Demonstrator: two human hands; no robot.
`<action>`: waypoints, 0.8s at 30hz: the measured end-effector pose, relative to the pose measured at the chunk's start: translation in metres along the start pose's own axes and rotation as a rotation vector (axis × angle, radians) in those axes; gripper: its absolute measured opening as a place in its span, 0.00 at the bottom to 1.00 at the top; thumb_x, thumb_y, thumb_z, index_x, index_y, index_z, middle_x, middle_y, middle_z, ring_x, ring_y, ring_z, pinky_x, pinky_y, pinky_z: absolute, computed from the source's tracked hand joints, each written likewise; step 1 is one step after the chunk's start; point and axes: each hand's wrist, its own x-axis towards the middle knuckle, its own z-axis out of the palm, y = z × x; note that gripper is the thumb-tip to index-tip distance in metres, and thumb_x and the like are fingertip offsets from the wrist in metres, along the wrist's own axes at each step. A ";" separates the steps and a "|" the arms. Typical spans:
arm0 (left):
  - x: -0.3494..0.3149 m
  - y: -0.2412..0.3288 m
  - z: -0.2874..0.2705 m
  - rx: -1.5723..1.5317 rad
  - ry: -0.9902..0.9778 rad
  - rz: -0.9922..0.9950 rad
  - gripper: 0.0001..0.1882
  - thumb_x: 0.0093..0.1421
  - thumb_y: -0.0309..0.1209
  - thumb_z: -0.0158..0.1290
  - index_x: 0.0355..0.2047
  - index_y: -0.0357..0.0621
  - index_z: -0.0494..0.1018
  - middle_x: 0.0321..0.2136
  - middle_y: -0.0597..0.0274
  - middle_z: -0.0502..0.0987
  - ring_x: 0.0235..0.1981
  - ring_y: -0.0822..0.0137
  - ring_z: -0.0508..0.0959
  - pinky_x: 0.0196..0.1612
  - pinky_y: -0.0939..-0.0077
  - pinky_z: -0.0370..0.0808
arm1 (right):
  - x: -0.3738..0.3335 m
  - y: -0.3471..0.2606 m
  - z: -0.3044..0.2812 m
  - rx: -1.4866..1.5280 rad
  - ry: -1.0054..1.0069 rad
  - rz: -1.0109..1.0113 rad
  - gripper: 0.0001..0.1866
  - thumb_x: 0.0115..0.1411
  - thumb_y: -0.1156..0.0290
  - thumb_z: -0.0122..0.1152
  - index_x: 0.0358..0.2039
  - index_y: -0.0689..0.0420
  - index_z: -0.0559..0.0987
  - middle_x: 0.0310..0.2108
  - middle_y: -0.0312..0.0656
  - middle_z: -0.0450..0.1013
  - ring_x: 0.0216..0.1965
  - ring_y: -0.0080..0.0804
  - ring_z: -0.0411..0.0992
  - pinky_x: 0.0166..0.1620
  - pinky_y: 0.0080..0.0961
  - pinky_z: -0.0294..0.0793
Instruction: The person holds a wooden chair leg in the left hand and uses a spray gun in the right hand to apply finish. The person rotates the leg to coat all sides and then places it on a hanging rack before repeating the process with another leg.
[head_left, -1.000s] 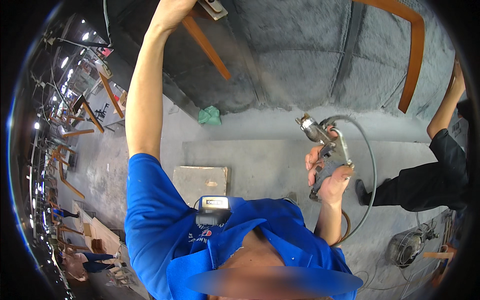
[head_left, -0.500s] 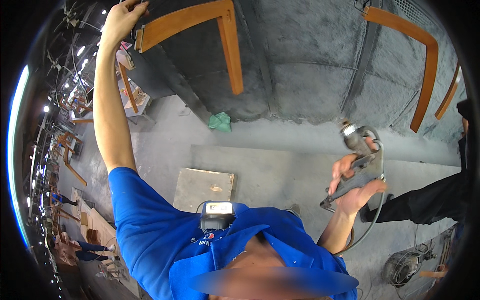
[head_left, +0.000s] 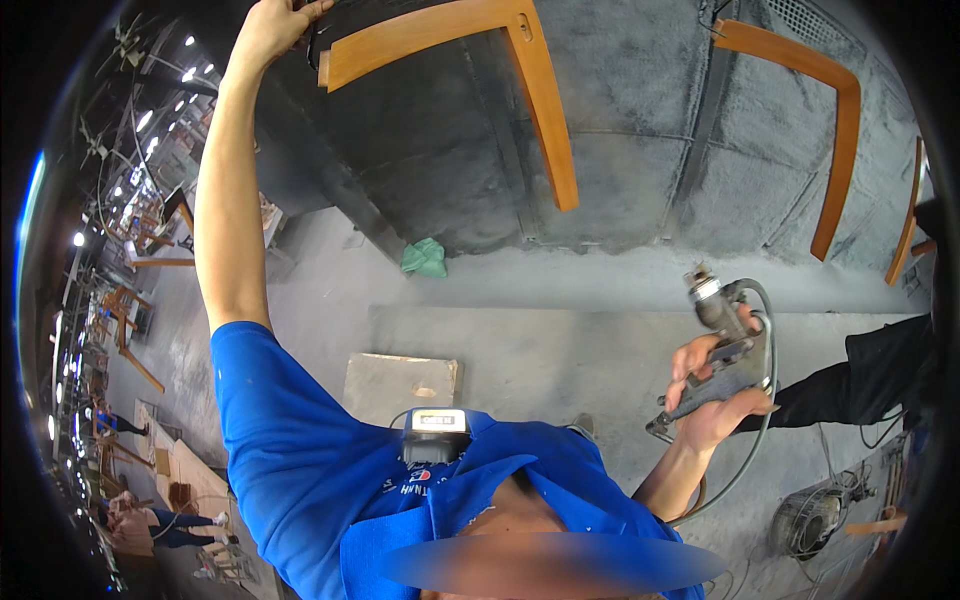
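Raised at the far left, my left hand (head_left: 277, 30) is closed around what looks like a dark wire hook (head_left: 314, 47) at the end of an angled wooden piece (head_left: 430, 38). The upper edge cuts off part of the fingers. This orange-brown piece, perhaps a chair leg and armrest, hangs with its long leg pointing down. On the right, my right hand (head_left: 712, 415) grips a grey spray gun (head_left: 735, 365) by its handle, fingers near the trigger. Its metal nozzle points up and away, apart from the wood, and a hose loops down beside it.
A second angled wooden piece (head_left: 845, 110) hangs at right, with another (head_left: 905, 215) past it. A dark sprayed wall (head_left: 640, 170) stands behind. A green cloth (head_left: 425, 257) and a flat board (head_left: 400, 385) lie on the floor. Another person's dark-clad leg (head_left: 850, 375) reaches in from the right.
My left hand and the hanging wooden piece have shifted to the right. The spray gun stays in my right hand, nearly in the same place.
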 end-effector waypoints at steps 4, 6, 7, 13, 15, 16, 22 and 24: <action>0.015 0.001 0.018 0.051 0.075 0.151 0.15 0.64 0.33 0.61 0.46 0.35 0.82 0.29 0.53 0.85 0.29 0.66 0.83 0.35 0.67 0.78 | -0.016 -0.009 0.008 0.023 -0.157 0.092 0.68 0.42 0.15 0.50 0.68 0.62 0.61 0.26 0.46 0.74 0.16 0.30 0.71 0.19 0.21 0.71; 0.027 -0.006 0.029 0.066 0.081 0.191 0.16 0.66 0.36 0.59 0.44 0.35 0.83 0.27 0.52 0.84 0.28 0.65 0.84 0.35 0.66 0.78 | -0.017 -0.011 0.015 0.128 -0.117 0.059 0.70 0.39 0.17 0.55 0.61 0.75 0.67 0.27 0.54 0.77 0.20 0.33 0.75 0.19 0.22 0.73; 0.041 -0.007 0.029 0.227 -0.082 0.114 0.25 0.70 0.48 0.53 0.57 0.45 0.78 0.26 0.59 0.82 0.29 0.68 0.81 0.35 0.68 0.77 | -0.009 -0.017 0.012 0.060 -0.133 0.011 0.67 0.44 0.17 0.52 0.65 0.69 0.64 0.26 0.50 0.75 0.20 0.33 0.74 0.16 0.21 0.72; 0.060 -0.028 0.067 0.139 0.163 0.234 0.18 0.66 0.42 0.59 0.50 0.46 0.83 0.19 0.54 0.79 0.21 0.62 0.81 0.31 0.65 0.76 | 0.015 -0.034 0.002 -0.029 0.139 -0.153 0.58 0.56 0.20 0.40 0.70 0.57 0.56 0.27 0.41 0.69 0.19 0.29 0.69 0.13 0.16 0.69; 0.059 -0.032 0.076 0.129 0.282 0.329 0.17 0.65 0.41 0.59 0.49 0.47 0.83 0.20 0.51 0.80 0.22 0.58 0.81 0.34 0.63 0.77 | 0.009 -0.033 0.001 -0.007 0.155 -0.105 0.61 0.52 0.18 0.45 0.69 0.59 0.57 0.27 0.43 0.71 0.21 0.31 0.72 0.15 0.19 0.71; 0.059 -0.033 0.080 0.106 0.301 0.344 0.16 0.66 0.41 0.58 0.49 0.47 0.83 0.21 0.51 0.80 0.22 0.59 0.82 0.33 0.64 0.77 | 0.004 -0.031 0.000 0.035 0.018 -0.060 0.63 0.50 0.18 0.47 0.69 0.60 0.58 0.27 0.44 0.72 0.22 0.32 0.73 0.16 0.20 0.72; 0.064 -0.034 0.090 0.056 0.321 0.255 0.17 0.65 0.45 0.58 0.46 0.48 0.84 0.34 0.45 0.84 0.39 0.45 0.84 0.45 0.55 0.79 | -0.003 -0.013 -0.005 -0.019 -0.217 0.023 0.60 0.52 0.18 0.43 0.70 0.57 0.58 0.27 0.43 0.71 0.16 0.30 0.69 0.17 0.21 0.69; 0.063 -0.034 0.088 0.076 0.306 0.234 0.17 0.66 0.45 0.58 0.46 0.48 0.84 0.34 0.45 0.84 0.39 0.45 0.84 0.45 0.55 0.79 | 0.000 -0.014 -0.008 0.005 -0.098 -0.016 0.59 0.54 0.18 0.42 0.70 0.57 0.58 0.26 0.43 0.70 0.17 0.30 0.69 0.20 0.22 0.72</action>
